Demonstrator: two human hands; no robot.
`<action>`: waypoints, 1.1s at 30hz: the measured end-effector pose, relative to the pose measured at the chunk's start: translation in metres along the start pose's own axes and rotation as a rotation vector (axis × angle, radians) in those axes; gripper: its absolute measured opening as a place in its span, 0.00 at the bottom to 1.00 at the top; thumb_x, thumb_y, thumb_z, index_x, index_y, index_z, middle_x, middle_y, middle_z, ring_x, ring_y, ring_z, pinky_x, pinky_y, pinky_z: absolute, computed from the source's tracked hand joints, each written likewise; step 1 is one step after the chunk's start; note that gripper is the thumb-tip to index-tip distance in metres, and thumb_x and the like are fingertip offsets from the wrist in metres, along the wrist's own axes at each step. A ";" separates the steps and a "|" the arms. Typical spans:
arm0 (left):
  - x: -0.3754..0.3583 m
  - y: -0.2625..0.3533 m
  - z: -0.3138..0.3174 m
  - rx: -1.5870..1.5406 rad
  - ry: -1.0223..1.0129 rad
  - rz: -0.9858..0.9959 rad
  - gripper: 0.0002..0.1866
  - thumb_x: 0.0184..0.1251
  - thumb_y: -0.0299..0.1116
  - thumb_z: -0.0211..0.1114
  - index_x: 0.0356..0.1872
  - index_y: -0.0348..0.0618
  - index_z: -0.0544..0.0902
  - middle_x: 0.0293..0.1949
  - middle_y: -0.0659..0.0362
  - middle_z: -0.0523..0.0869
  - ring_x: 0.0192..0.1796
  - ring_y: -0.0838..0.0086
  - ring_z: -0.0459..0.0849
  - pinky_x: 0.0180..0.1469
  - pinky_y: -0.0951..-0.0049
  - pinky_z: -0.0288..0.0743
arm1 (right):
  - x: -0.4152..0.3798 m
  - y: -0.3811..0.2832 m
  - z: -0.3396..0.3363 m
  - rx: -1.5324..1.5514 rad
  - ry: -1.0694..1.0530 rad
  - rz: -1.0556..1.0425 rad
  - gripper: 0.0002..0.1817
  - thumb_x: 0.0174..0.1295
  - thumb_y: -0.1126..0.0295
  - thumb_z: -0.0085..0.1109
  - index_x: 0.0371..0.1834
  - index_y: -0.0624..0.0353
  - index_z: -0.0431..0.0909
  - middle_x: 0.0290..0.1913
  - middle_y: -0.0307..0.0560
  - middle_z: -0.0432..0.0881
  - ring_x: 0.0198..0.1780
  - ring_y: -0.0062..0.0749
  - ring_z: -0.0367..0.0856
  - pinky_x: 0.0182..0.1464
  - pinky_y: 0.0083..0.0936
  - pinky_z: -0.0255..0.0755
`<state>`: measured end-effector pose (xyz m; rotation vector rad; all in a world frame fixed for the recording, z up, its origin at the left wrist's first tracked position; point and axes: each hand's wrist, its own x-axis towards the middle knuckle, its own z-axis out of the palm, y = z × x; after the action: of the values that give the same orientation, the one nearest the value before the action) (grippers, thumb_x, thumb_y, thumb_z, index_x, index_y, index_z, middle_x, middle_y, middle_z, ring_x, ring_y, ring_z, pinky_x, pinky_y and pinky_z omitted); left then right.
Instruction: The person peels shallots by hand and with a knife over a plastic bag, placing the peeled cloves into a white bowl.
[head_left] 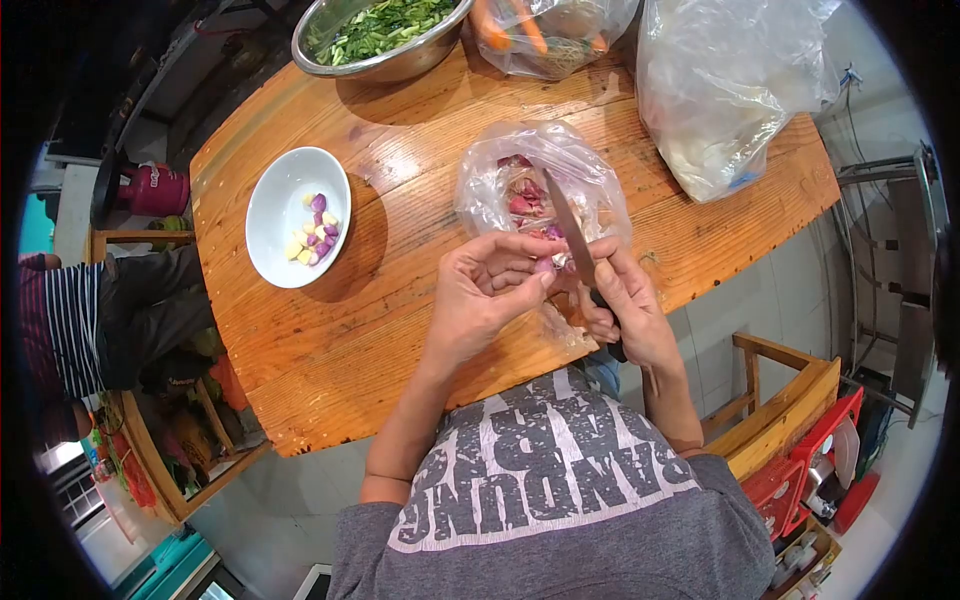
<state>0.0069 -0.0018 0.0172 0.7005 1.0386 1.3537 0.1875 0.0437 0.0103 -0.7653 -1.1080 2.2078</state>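
Observation:
My left hand [490, 285] pinches a small purple shallot [544, 266] between thumb and fingers. Close beside it, my right hand [628, 305] is closed round the black handle of a knife [568, 222], its blade slanting up and away to the left. Both hands are over the near edge of an opened clear plastic bag [590, 165], in which reddish shallots [522, 203] and papery skins lie. Left of the hands stands a white bowl [262, 232] with several peeled purple shallots and pale garlic cloves [297, 247] in it.
On the wooden table [400, 200] a steel bowl [385, 68] of chopped greens stands at the back, next to a bag of carrots [545, 45]. A larger plastic bag [720, 100] sits back right. Another person in a striped shirt [72, 330] is at far left.

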 end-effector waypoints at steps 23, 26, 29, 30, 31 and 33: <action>0.005 -0.009 0.001 -0.015 0.092 0.144 0.09 0.56 0.15 0.64 0.38 0.32 0.78 0.40 0.54 0.83 0.45 0.73 0.84 0.50 0.76 0.79 | -0.003 -0.011 0.004 -0.247 -0.069 0.008 0.26 0.68 0.65 0.50 0.68 0.58 0.59 0.25 0.33 0.73 0.23 0.11 0.67 0.26 0.12 0.59; 0.005 -0.014 -0.002 0.028 0.083 0.176 0.07 0.56 0.15 0.64 0.36 0.31 0.79 0.40 0.54 0.83 0.43 0.74 0.84 0.49 0.77 0.80 | -0.003 -0.009 0.003 -0.217 -0.065 0.008 0.25 0.68 0.67 0.50 0.67 0.58 0.60 0.26 0.34 0.74 0.23 0.11 0.67 0.27 0.12 0.59; 0.003 -0.012 -0.004 0.098 0.082 0.170 0.06 0.55 0.14 0.64 0.34 0.29 0.79 0.40 0.54 0.82 0.42 0.74 0.84 0.48 0.78 0.80 | -0.002 -0.006 0.004 -0.167 -0.067 -0.013 0.23 0.68 0.68 0.50 0.66 0.59 0.60 0.28 0.35 0.74 0.24 0.11 0.67 0.29 0.13 0.62; 0.003 -0.013 -0.004 0.100 0.086 0.163 0.06 0.55 0.13 0.64 0.33 0.29 0.79 0.40 0.54 0.82 0.42 0.74 0.84 0.48 0.77 0.80 | -0.002 -0.005 0.004 -0.157 -0.063 -0.020 0.23 0.68 0.69 0.50 0.65 0.59 0.61 0.29 0.35 0.75 0.24 0.11 0.67 0.31 0.13 0.63; 0.002 -0.013 -0.003 0.102 0.090 0.157 0.06 0.55 0.13 0.64 0.33 0.28 0.79 0.40 0.54 0.82 0.42 0.74 0.84 0.47 0.77 0.81 | -0.002 -0.005 0.005 -0.147 -0.058 -0.027 0.22 0.68 0.69 0.50 0.64 0.60 0.61 0.29 0.35 0.75 0.25 0.11 0.67 0.32 0.13 0.64; 0.002 -0.013 -0.002 0.104 0.088 0.141 0.06 0.54 0.13 0.64 0.33 0.27 0.80 0.40 0.55 0.82 0.42 0.74 0.84 0.47 0.77 0.81 | -0.002 -0.004 0.006 -0.141 -0.050 -0.027 0.21 0.68 0.70 0.50 0.63 0.60 0.61 0.31 0.36 0.76 0.26 0.11 0.68 0.34 0.14 0.66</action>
<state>0.0105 -0.0024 0.0044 0.8103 1.1538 1.4708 0.1858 0.0412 0.0172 -0.7525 -1.3022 2.1542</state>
